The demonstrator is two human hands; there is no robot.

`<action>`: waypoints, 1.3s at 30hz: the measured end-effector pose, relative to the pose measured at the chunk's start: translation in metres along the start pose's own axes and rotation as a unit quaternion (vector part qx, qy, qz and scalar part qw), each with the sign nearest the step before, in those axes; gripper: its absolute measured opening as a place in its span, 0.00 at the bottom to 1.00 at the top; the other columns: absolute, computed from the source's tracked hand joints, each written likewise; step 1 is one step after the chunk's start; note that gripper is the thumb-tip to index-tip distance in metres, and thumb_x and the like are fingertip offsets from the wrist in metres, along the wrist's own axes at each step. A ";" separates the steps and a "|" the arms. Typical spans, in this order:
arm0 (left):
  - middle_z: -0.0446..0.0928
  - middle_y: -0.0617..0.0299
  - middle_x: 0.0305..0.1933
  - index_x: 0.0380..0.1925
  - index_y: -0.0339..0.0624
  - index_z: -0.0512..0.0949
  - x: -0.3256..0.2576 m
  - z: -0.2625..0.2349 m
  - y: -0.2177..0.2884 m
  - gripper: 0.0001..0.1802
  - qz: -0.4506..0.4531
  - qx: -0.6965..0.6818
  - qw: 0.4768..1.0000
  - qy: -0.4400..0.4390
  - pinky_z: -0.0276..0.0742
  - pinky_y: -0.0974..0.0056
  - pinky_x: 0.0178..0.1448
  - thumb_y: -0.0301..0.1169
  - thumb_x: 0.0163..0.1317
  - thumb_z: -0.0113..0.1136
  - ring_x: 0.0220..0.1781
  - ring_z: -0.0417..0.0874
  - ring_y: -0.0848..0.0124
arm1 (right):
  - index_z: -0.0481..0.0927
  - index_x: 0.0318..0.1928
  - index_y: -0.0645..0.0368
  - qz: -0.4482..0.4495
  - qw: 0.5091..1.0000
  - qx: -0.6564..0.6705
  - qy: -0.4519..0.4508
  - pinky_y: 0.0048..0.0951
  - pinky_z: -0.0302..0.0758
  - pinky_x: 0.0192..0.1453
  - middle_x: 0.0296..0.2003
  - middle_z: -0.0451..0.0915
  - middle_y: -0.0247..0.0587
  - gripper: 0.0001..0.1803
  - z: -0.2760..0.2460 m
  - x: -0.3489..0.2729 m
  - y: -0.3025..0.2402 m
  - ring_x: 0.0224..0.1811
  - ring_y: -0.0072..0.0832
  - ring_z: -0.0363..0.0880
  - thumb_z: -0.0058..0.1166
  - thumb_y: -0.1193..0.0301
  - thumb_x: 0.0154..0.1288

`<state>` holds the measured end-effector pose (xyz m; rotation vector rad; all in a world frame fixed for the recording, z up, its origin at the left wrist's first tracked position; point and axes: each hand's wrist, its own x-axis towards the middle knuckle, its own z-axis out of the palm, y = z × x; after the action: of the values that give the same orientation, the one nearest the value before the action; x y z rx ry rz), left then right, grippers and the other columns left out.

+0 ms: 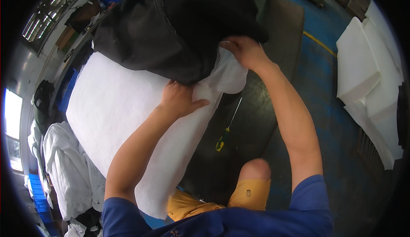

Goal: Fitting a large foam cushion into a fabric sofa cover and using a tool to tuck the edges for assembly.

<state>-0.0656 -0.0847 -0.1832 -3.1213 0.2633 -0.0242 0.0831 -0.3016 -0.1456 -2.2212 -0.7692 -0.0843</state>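
Note:
A large white padded cushion [115, 94] lies in front of me, with a black fabric cover [141, 36] drawn over its far end. My left hand [177, 99] lies on the white padding at the cover's near edge. Its thumb is stretched out to the right, and the fingertips are partly hidden under the black cloth. Further right, my right hand [250, 53] is closed on the edge of the black cover. Below it, a thin, wrinkled white layer [230, 72] bulges out at the cushion's corner.
On the dark tabletop [252, 109] lies a screwdriver [223, 138] with a green and yellow handle. White foam blocks [363, 62] are stacked at the right. At the left are bunched white cloth [68, 168] and a blue crate [38, 194].

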 end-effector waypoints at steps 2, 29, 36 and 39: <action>0.77 0.45 0.62 0.61 0.36 0.76 0.005 -0.001 0.007 0.44 0.006 0.019 1.000 -0.024 0.64 0.53 0.74 0.63 0.59 0.60 0.69 0.73 0.55 | 0.86 0.52 0.46 0.024 1.000 0.015 -0.013 0.37 0.79 0.55 0.43 0.87 0.43 0.18 0.003 0.005 0.004 0.47 0.42 0.85 0.52 0.53 0.73; 0.81 0.41 0.51 0.52 0.27 0.78 0.012 0.026 0.034 0.41 0.010 0.083 0.990 -0.114 0.67 0.57 0.71 0.57 0.54 0.61 0.57 0.81 0.54 | 0.88 0.48 0.56 0.027 0.988 0.151 -0.005 0.28 0.78 0.39 0.31 0.86 0.42 0.13 0.027 -0.010 0.047 0.31 0.25 0.81 0.57 0.63 0.73; 0.81 0.48 0.57 0.54 0.32 0.81 0.036 0.023 0.044 0.40 -0.057 0.135 0.950 -0.276 0.66 0.55 0.72 0.61 0.59 0.58 0.63 0.78 0.58 | 0.89 0.45 0.52 -0.011 0.982 0.184 0.041 0.33 0.75 0.31 0.19 0.79 0.44 0.10 0.041 -0.011 0.066 0.21 0.33 0.77 0.58 0.64 0.71; 0.82 0.50 0.56 0.50 0.34 0.83 0.039 0.024 0.059 0.37 -0.016 0.229 0.904 -0.360 0.69 0.58 0.69 0.60 0.60 0.58 0.61 0.79 0.59 | 0.89 0.45 0.52 0.014 0.978 0.206 0.023 0.33 0.74 0.30 0.19 0.79 0.44 0.10 0.041 -0.016 0.066 0.21 0.33 0.77 0.58 0.65 0.71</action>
<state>-0.0364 -0.1490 -0.2072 -2.4468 0.1530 0.8988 0.0999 -0.3159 -0.2220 -1.8285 -0.6622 0.0359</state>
